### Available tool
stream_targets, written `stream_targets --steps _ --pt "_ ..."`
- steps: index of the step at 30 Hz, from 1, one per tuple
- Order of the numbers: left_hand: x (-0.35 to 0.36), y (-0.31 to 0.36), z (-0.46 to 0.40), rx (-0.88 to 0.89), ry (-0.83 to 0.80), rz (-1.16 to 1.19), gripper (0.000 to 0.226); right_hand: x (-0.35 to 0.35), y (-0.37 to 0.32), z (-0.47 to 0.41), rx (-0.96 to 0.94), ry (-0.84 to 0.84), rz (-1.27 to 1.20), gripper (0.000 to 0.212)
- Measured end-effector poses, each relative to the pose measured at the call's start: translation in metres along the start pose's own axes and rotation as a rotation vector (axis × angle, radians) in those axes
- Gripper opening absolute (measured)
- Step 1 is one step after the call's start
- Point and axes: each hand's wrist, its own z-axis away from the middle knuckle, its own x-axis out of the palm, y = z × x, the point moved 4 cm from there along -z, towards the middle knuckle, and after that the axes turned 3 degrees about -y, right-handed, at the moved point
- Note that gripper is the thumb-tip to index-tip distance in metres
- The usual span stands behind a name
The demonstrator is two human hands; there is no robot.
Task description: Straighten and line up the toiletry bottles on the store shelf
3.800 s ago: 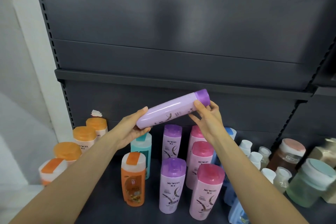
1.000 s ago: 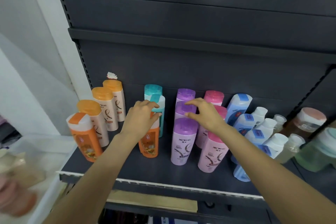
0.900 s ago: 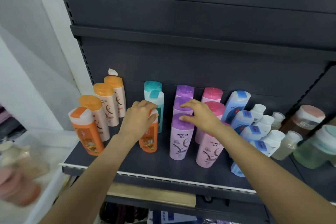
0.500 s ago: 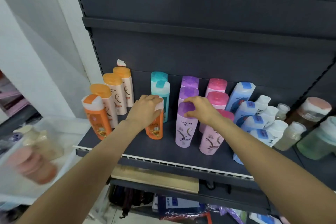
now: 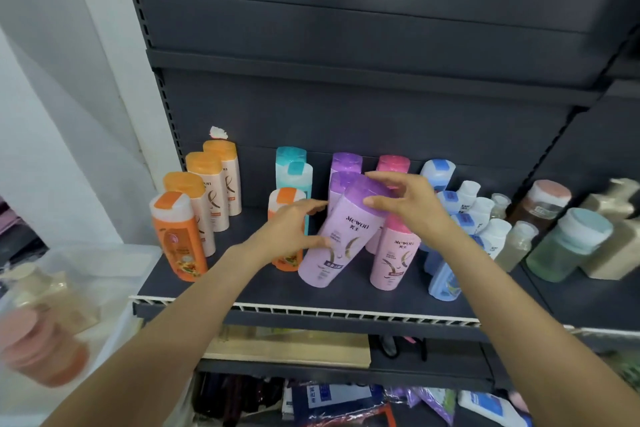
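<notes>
Now the front purple bottle [image 5: 341, 236] leans, where half a second ago it stood upright at the head of its row; its cap has swung right and its base sits left, near the front of the shelf [image 5: 346, 291]. Going from the left, the orange bottles [image 5: 194, 215] stand much as before in a loose diagonal row by the upright post, none of them touched. Next, the small orange bottle [image 5: 287, 225] that the left hand was covering is now half uncovered, since the left hand [image 5: 294, 232] has slid off its cap to the purple bottle's left flank, thumb and fingers spread around the body in a loose grasp. The teal bottles [image 5: 294, 173] behind it have not moved. The right hand [image 5: 405, 204] has shifted from the cap top to the cap's right side, fingers curled over it and thumb against the shoulder, so both hands hold the same bottle. Further right, the pink bottles [image 5: 394, 253] and the blue-and-white ones [image 5: 446, 274] remain crowded and uneven, one blue bottle tilting at the front. As a judgement, the tilt means the purple bottle is being turned or re-seated, not finished; it needs setting upright in line with the two purple ones behind, and the right-hand rows are yet to be straightened.
</notes>
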Motion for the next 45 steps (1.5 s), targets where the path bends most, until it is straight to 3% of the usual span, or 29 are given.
stream_targets --steps 3,7,11,14,16,19,22,25,27,31,35,40,45 --pt "0.006 -0.005 0.004 -0.039 -0.075 0.125 0.056 -0.006 -0.005 0.007 0.017 0.015 -0.185 0.041" --pt "-0.001 0.004 0.012 -0.026 0.083 0.177 0.04 -0.011 -0.008 0.013 0.013 0.11 -0.327 0.045" --pt "-0.006 0.025 0.022 -0.1 0.324 -0.164 0.049 0.003 0.0 0.017 0.163 0.223 -0.226 0.06" --pt "-0.003 0.04 0.021 -0.09 0.403 -0.509 0.046 0.024 0.0 0.017 0.28 0.246 -0.386 0.078" --pt "0.0 0.042 0.02 -0.058 0.436 -0.596 0.046 0.024 -0.003 0.014 0.282 0.346 -0.516 0.068" --pt "-0.008 0.036 0.018 -0.011 0.436 -0.391 0.052 0.02 -0.004 0.009 0.227 0.381 -0.652 0.058" --pt "-0.021 0.023 0.012 -0.005 0.274 -0.031 0.062 0.011 -0.002 0.007 0.181 0.362 -0.751 0.048" --pt "-0.031 0.014 0.008 -0.067 0.087 0.001 0.074 0.005 -0.001 0.004 0.131 0.276 -0.879 0.047" --pt "-0.031 0.013 0.006 -0.084 0.045 -0.05 0.078 0.006 0.0 0.001 0.105 0.196 -0.958 0.052" --pt "-0.028 0.011 0.007 -0.115 0.234 -0.231 0.083 0.001 0.003 -0.001 0.119 0.113 -0.811 0.054" --pt "-0.033 0.011 0.013 -0.093 0.427 -0.453 0.078 -0.003 0.01 0.001 0.163 0.152 -0.713 0.05" --pt "-0.033 0.009 0.016 -0.022 0.508 -0.343 0.084 -0.001 0.008 0.002 0.118 0.224 -0.831 0.048" --pt "-0.039 0.003 0.018 0.019 0.413 -0.067 0.082 0.001 0.001 -0.003 0.099 0.277 -0.673 0.049"
